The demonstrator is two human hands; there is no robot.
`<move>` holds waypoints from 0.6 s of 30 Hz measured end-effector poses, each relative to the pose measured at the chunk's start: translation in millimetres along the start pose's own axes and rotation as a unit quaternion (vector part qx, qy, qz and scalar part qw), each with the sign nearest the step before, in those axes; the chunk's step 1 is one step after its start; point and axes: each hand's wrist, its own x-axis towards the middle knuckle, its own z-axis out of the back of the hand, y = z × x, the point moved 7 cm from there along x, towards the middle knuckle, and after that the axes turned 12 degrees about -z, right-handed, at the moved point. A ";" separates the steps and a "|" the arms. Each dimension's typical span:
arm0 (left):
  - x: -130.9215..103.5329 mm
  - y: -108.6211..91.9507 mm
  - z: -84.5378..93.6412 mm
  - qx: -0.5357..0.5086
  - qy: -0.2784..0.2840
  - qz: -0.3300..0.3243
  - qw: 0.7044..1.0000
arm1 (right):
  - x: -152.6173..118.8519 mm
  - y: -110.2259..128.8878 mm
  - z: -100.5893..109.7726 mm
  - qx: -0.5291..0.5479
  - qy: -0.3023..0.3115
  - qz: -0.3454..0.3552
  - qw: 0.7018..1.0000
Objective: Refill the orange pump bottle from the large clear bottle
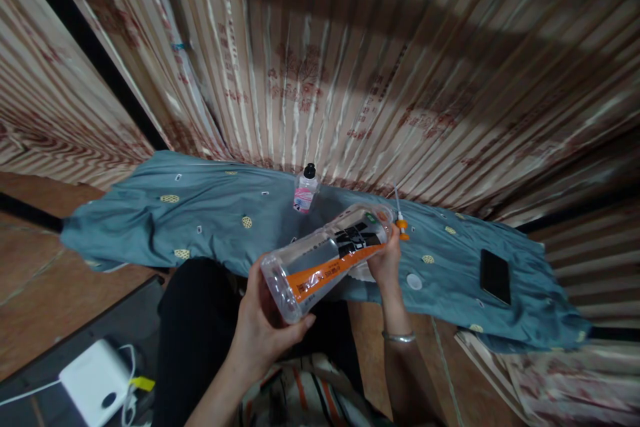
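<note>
A large clear plastic bottle (pixel 327 257) with an orange and black label lies tilted in the air between my two hands, over the front edge of the cloth-covered surface. My left hand (pixel 267 327) is closed around its base end, thumb along the underside. Its other end is gripped by my right hand (pixel 387 260), which wears a silver bracelet; the bottle hides part of those fingers. Just beyond the right hand is a thin white tool with orange parts (pixel 401 223). Behind the large bottle stands a small clear bottle (pixel 305 190) with a black cap and pink label.
The surface has a teal cloth (pixel 220 190) with pineapple prints. A white disc (pixel 414 281) and a black phone (pixel 495 277) lie on it at right. Striped curtains (pixel 320 67) hang behind. At lower left, a white device (pixel 95 380) with cables rests on a dark tabletop.
</note>
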 end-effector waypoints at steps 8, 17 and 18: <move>5.1 -7.8 -1.4 -0.020 -0.037 -0.013 0.999 | -0.5 -2.7 -1.8 0.038 0.018 -0.025 0.999; 6.5 -10.8 -1.3 -0.006 -0.028 0.001 1.000 | 0.4 -4.7 -1.4 0.032 0.007 -0.027 0.999; 6.6 -11.7 -1.2 -0.007 -0.032 0.003 0.999 | 0.4 -5.2 -1.4 0.029 0.008 -0.027 0.999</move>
